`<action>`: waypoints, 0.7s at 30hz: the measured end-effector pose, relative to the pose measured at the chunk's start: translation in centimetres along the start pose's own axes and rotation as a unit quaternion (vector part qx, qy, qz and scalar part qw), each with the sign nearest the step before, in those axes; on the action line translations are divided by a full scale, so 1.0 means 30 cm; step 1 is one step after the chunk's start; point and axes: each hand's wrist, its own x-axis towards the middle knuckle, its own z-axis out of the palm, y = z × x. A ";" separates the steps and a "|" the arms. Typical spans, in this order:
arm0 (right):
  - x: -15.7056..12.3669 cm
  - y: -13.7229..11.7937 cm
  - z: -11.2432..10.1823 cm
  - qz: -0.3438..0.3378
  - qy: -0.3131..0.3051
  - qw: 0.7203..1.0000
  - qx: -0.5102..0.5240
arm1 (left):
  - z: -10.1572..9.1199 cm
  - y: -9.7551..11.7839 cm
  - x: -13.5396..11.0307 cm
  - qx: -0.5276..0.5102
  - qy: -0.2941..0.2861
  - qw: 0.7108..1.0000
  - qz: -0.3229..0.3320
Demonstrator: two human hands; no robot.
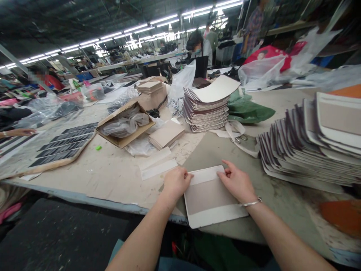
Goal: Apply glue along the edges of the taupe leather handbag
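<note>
A flat white panel with a beige band across its middle lies at the table's front edge, its near side jutting a little past the edge. At its far left corner, my left hand is closed, with thumb and curled fingers on the panel's rim. My right hand rests at the far right corner, thumb on the panel's top face and index finger reaching beyond the far edge. The panel lies on a grey-green sheet spread on the table.
On the right leans a tall stack of similar panels. Behind stand a curved white stack, a green bag and a strap with metal clips. To the left are an open carton, beige cards and a co-worker's hand.
</note>
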 end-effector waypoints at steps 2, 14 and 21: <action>0.002 -0.006 -0.002 0.003 -0.001 1.000 -0.022 | 0.004 0.008 0.000 0.016 -0.006 1.000 -0.004; -0.023 -0.026 -0.022 -0.040 0.050 0.986 -0.153 | 0.002 -0.009 -0.007 0.023 0.020 0.999 -0.041; -0.060 -0.008 -0.017 -0.297 -0.001 0.943 -0.152 | -0.037 -0.081 -0.033 -0.040 -0.022 0.998 -0.050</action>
